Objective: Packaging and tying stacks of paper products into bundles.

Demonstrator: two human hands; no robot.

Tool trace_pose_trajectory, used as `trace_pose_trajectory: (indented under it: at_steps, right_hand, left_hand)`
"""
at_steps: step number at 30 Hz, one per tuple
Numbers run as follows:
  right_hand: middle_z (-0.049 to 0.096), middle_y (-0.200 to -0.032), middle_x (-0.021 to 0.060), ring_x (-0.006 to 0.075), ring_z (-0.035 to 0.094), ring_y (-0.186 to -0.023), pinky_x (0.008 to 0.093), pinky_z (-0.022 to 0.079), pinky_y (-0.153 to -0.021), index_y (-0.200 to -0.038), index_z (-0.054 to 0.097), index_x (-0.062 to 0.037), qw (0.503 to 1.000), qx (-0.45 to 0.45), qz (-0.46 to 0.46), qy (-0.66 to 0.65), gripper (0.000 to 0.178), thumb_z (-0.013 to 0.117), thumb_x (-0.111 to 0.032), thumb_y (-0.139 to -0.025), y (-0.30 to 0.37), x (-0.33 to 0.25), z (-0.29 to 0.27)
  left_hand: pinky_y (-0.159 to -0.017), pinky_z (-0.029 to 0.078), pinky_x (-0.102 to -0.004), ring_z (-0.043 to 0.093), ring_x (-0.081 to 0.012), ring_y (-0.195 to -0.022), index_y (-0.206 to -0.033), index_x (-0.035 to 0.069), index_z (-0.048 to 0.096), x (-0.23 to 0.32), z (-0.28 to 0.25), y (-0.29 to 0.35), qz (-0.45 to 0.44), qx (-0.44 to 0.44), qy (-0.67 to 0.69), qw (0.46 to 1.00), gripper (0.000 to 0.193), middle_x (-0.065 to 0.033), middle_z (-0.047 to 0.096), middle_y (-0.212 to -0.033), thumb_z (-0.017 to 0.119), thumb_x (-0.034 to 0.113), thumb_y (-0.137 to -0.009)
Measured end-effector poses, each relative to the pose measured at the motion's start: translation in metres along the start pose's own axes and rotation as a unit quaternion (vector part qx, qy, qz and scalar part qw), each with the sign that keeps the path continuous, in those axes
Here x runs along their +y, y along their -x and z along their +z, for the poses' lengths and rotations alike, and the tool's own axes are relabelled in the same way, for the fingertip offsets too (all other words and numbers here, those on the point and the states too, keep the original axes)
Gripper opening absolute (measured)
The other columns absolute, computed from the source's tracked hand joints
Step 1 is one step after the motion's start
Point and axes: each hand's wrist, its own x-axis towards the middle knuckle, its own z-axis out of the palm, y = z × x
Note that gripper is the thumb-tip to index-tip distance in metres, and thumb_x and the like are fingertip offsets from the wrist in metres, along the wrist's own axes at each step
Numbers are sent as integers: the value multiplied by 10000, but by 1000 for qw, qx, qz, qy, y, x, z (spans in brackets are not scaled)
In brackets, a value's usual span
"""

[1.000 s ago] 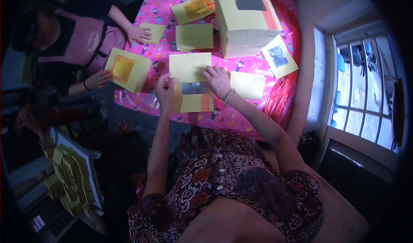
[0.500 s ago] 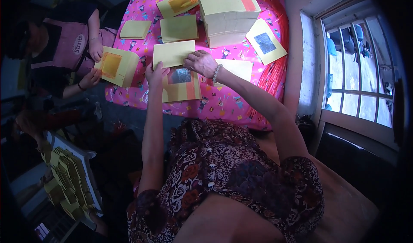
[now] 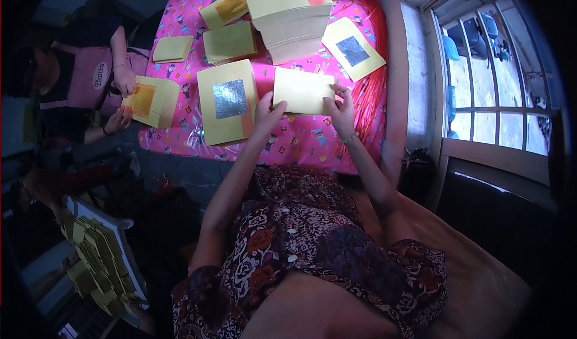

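Note:
A folded sheet of pale yellow paper (image 3: 305,91) is between my two hands above the pink table. My left hand (image 3: 268,112) grips its lower left corner, thumb on top. My right hand (image 3: 341,112) pinches its right edge. A thin edge shows beneath the sheet; I cannot tell whether it belongs to another piece. To the left lies a stack of yellow paper (image 3: 208,108), its top sheet bearing a silver foil square and an orange strip. A tall stack of the same paper (image 3: 297,36) stands just beyond my hands.
Folded paper (image 3: 228,43) and a loose foil-marked sheet (image 3: 354,49) lie farther back. Red strands (image 3: 374,93) run down the right edge of the pink tablecloth (image 3: 198,150). At left a co-worker (image 3: 90,78) handles a yellow sheet (image 3: 165,102). A barred window (image 3: 499,81) is at right.
The folded sheet has moved right, off the foil-topped stack, with both my hands. My right hand has shifted from its upper right corner to its right edge. The view has shifted slightly.

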Motion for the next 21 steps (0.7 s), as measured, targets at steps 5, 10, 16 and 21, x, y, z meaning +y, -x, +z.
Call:
trace_pose_trajectory:
  at_steps: [5,10,16,21]
  right_hand:
    - [536,-1139,143,219,635,-866,297,552,-704,-1193,472,8,990,30,-38,134,391,618,10,-830,-5,17,-12]
    - [548,-1082,157,301,621,-835,370,528,-691,-1143,507,-28,954,44,-136,265,384,627,27,-782,-5,37,-10]
    - [553,-1054,149,286,614,-849,379,516,-696,-1130,531,-48,952,-1,-69,299,338,624,-28,-806,-12,42,-10]
    - [559,-1048,115,229,627,-873,319,536,-704,-1112,553,-28,957,-13,-49,287,308,629,-35,-814,-22,50,-12]
  left_hand:
    - [-821,486,-449,627,-331,-922,-1062,-32,578,-41,10,-25,8,25,-321,947,362,-211,627,-981,633,182,-775]
    - [-865,459,-472,584,-395,-980,-1118,-29,524,-69,16,-24,21,82,-353,932,433,-251,591,-1043,632,201,-767]
    - [-813,486,-412,623,-326,-915,-1126,-30,529,-97,11,-32,99,149,-424,888,469,-206,635,-995,673,235,-767]
    - [-783,489,-423,630,-331,-885,-1077,-24,566,-114,2,-44,112,135,-385,906,417,-194,645,-961,666,247,-776]
